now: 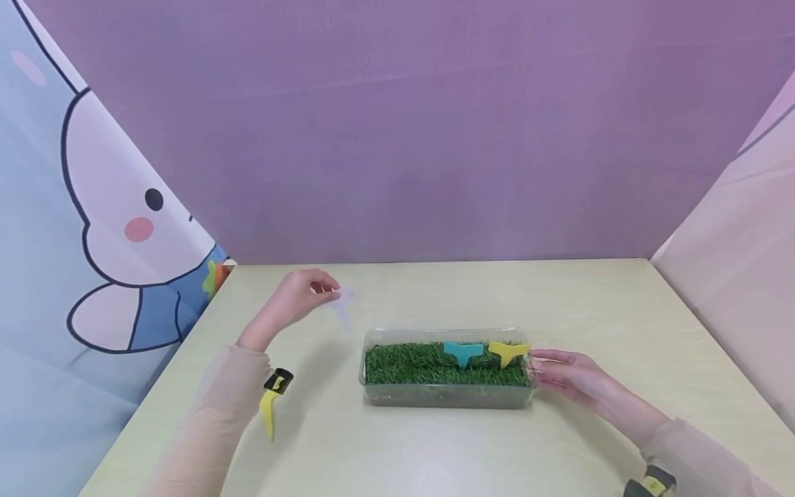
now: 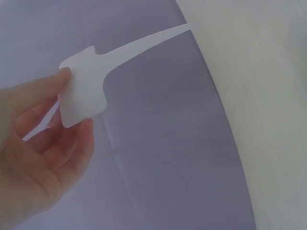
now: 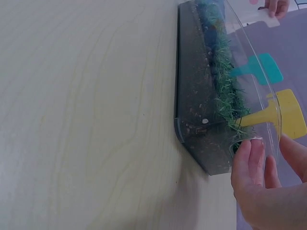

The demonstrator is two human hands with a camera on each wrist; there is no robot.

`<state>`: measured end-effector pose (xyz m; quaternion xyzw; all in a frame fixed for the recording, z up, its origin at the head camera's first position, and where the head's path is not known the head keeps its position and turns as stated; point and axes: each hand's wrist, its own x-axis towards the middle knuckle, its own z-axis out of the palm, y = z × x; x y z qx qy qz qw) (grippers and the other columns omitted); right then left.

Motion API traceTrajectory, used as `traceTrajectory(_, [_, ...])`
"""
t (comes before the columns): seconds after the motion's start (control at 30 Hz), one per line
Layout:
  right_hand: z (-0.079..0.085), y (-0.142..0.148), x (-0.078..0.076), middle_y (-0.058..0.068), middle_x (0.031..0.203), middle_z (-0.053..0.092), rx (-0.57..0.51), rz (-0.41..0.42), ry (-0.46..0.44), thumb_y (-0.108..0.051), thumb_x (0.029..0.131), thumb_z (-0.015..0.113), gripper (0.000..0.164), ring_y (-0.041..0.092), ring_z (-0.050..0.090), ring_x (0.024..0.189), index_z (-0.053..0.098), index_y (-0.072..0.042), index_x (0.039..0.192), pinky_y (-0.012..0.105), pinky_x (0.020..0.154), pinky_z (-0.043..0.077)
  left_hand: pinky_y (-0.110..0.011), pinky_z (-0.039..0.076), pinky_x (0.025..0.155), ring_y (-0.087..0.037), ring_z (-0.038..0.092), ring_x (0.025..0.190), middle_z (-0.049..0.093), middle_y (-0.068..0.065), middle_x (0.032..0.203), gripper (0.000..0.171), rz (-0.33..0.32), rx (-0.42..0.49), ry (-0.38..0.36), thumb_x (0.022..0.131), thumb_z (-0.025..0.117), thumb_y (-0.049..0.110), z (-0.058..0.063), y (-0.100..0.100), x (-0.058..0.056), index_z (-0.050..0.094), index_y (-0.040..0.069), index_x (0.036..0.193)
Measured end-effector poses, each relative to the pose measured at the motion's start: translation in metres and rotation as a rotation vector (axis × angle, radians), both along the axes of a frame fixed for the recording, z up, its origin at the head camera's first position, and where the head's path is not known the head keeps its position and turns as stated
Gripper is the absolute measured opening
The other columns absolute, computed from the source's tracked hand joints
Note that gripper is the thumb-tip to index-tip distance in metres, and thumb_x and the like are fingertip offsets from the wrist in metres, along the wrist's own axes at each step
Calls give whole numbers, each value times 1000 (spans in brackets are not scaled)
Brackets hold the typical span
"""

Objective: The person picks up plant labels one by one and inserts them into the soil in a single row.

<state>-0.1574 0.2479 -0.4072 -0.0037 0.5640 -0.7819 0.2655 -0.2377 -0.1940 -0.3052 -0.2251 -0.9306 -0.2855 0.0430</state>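
In the left wrist view, my left hand (image 2: 48, 143) pinches a white T-shaped plant label (image 2: 84, 88) by its wide head, the pointed stem sticking outward. Another thin white strip (image 2: 42, 123) shows behind the fingers; I cannot tell whether it belongs to a second label. A clear planter box (image 1: 447, 395) filled with soil and green grass (image 1: 404, 362) stands on the table. My right hand (image 1: 580, 379) touches its right end wall with fairly straight fingers, the thumb near the rim. A teal label (image 1: 463, 353) and a yellow label (image 1: 508, 352) stand upright in the grass, toward the right.
Under everything lies a pale wooden table (image 1: 435, 455). A plain purple curtain (image 1: 435, 138) hangs behind it, and a cartoon-print cloth (image 1: 112, 207) hangs on the left. Each wrist wears a black and yellow strap (image 1: 278, 381).
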Motion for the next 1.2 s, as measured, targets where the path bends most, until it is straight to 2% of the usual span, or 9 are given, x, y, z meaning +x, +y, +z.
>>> traceTrajectory(0.13, [-2, 0, -1, 2, 94, 65, 2, 1, 4, -3, 83, 57, 19, 14, 61, 88, 60, -9, 101, 25, 82, 47, -30, 44, 65, -17, 55, 74, 64, -4, 80, 12, 5, 14, 14, 81, 62, 9, 2, 6, 2, 67, 3, 90])
traceTrajectory(0.7, [-4, 2, -2, 3, 95, 65, -2, 1, 0, -3, 84, 57, 20, 15, 61, 89, 60, -9, 102, 25, 82, 47, -28, 46, 66, -12, 55, 70, 62, -1, 79, 11, -69, 67, 39, 80, 63, 6, 9, 38, 17, 67, 3, 90])
traceTrajectory(1.2, [-3, 1, -3, 4, 96, 64, 15, -7, 4, -3, 84, 56, 28, 15, 61, 90, 53, 0, 112, 26, 83, 46, -26, 46, 63, -9, 53, 70, 60, 2, 79, 10, -158, 72, 1, 81, 62, 8, 6, 60, 26, 66, 6, 90])
